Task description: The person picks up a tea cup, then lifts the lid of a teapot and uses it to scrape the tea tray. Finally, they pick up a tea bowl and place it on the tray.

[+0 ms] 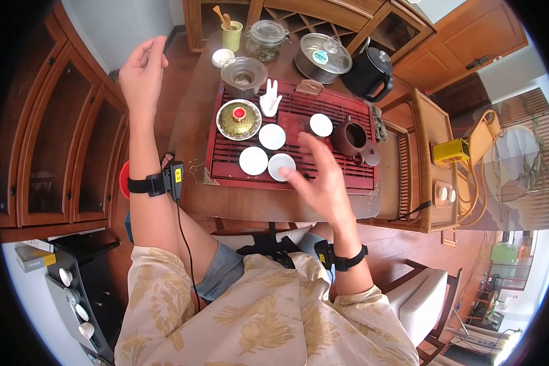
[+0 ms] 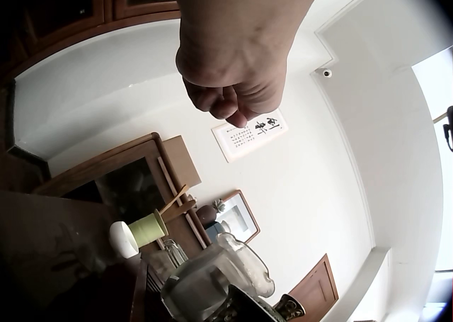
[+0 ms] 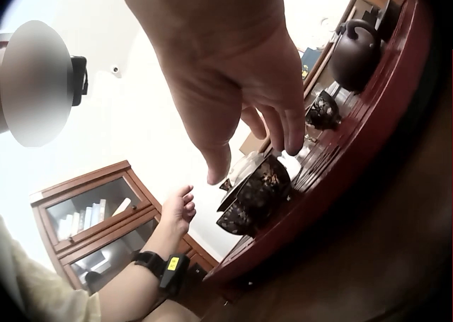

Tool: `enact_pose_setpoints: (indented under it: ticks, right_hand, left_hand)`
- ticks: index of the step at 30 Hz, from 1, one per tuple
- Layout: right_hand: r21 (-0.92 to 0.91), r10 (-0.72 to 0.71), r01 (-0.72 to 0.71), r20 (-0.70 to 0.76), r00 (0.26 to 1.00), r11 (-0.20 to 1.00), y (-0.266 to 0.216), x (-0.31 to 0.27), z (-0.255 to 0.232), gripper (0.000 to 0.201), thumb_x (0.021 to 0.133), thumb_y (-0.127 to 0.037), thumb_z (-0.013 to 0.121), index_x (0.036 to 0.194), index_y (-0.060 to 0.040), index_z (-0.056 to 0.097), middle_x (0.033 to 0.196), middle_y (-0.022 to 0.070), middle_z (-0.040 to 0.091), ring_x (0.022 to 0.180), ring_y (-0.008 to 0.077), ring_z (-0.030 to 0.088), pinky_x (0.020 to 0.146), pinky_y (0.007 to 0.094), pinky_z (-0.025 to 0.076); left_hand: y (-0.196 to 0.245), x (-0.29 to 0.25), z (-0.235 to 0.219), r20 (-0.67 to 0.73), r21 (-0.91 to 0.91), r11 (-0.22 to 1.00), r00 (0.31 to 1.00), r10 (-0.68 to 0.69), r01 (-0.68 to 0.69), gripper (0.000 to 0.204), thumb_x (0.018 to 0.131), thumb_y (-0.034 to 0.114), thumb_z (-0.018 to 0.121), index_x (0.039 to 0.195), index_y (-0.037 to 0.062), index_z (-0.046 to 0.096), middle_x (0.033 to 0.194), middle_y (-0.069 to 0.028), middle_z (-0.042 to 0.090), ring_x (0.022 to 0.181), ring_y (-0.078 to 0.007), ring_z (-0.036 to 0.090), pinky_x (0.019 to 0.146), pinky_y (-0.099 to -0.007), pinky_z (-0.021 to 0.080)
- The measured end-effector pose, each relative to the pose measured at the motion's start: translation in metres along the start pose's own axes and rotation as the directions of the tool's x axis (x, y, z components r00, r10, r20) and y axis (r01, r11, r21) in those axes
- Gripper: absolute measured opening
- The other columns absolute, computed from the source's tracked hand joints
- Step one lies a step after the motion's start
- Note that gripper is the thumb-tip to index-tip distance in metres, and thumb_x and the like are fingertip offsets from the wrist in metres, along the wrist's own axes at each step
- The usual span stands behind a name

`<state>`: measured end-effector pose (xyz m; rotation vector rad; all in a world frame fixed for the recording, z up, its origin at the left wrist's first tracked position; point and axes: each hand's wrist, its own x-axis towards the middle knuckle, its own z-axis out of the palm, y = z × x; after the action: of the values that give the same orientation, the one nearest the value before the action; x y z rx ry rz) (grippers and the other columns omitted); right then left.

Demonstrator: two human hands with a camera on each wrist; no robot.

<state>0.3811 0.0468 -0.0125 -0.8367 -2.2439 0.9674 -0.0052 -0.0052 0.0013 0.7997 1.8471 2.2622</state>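
Over the red slatted tea tray, my right hand is spread, thumb apart from the fingers. Its thumb overlaps the edge of a small cup in the head view. In the right wrist view the hand hangs above dark patterned cups and appears to grip none. Two more white-lined cups sit beside that cup; another stands nearer the brown teapot. My left hand is raised left of the table, its fingers curled with nothing visible inside.
A lidded gold bowl, glass strainer bowl and white hand figurine occupy the tray's left side. Behind are a glass jar, a lidded steel pot and a black kettle. A rattan cart stands at right.
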Motion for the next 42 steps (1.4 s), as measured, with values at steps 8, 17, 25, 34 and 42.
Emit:
enact_pose_setpoints:
  ticks: [8, 17, 25, 34, 42]
  right_hand:
    - [-0.409, -0.222, 0.143, -0.152, 0.963, 0.901, 0.048, 0.039, -0.018, 0.062, 0.093, -0.008, 0.082, 0.148, 0.0038, 0.056, 0.144, 0.0291, 0.064, 0.131, 0.0488, 0.062, 0.112, 0.0514, 0.052]
    - [-0.256, -0.090, 0.066, -0.083, 0.993, 0.964, 0.053, 0.045, -0.015, 0.064, 0.092, -0.005, 0.082, 0.150, 0.0020, 0.056, 0.144, 0.0277, 0.066, 0.128, 0.0451, 0.066, 0.104, 0.0477, 0.057]
    - [-0.075, 0.030, -0.024, 0.087, 0.996, 0.997, 0.030, 0.034, -0.019, 0.075, 0.088, -0.004, 0.084, 0.157, 0.0002, 0.054, 0.151, 0.0261, 0.063, 0.138, 0.0402, 0.064, 0.110, 0.0441, 0.056]
    - [-0.082, -0.053, 0.067, 0.151, 0.987, 0.994, 0.024, 0.029, -0.020, 0.072, 0.085, 0.008, 0.067, 0.156, 0.0032, 0.053, 0.153, 0.0283, 0.061, 0.144, 0.0428, 0.059, 0.117, 0.0452, 0.051]
    - [-0.036, -0.061, 0.066, 0.132, 0.989, 0.997, 0.030, 0.027, -0.019, 0.072, 0.084, 0.014, 0.057, 0.154, 0.0026, 0.054, 0.151, 0.0243, 0.064, 0.147, 0.0388, 0.058, 0.122, 0.0437, 0.046]
  left_hand:
    - [0.000, 0.000, 0.001, 0.004, -0.010, 1.000, 1.000, 0.008, -0.008, 0.029, 0.106, 0.030, 0.079, 0.118, 0.0034, 0.080, 0.078, 0.0072, 0.063, 0.062, 0.0012, 0.041, 0.055, -0.0205, 0.028]
    - [-0.001, 0.000, -0.001, 0.003, -0.005, 1.000, 1.000, 0.021, -0.021, 0.029, 0.106, 0.030, 0.079, 0.118, 0.0035, 0.081, 0.078, 0.0073, 0.063, 0.062, 0.0017, 0.041, 0.055, -0.0203, 0.028]
    - [0.000, -0.001, 0.002, -0.005, 0.016, 1.000, 1.000, 0.005, -0.005, 0.027, 0.106, 0.027, 0.079, 0.119, 0.0031, 0.081, 0.078, 0.0069, 0.063, 0.061, 0.0013, 0.042, 0.055, -0.0200, 0.027]
    - [0.001, -0.001, 0.001, 0.000, 0.019, 1.000, 1.000, -0.001, 0.001, 0.024, 0.107, 0.021, 0.077, 0.122, 0.0021, 0.081, 0.079, 0.0059, 0.062, 0.062, 0.0005, 0.042, 0.054, -0.0207, 0.026]
    - [0.001, -0.001, 0.002, -0.014, 0.011, 1.000, 1.000, -0.008, 0.008, 0.025, 0.107, 0.020, 0.076, 0.126, 0.0029, 0.081, 0.080, 0.0061, 0.062, 0.061, 0.0009, 0.041, 0.054, -0.0202, 0.024]
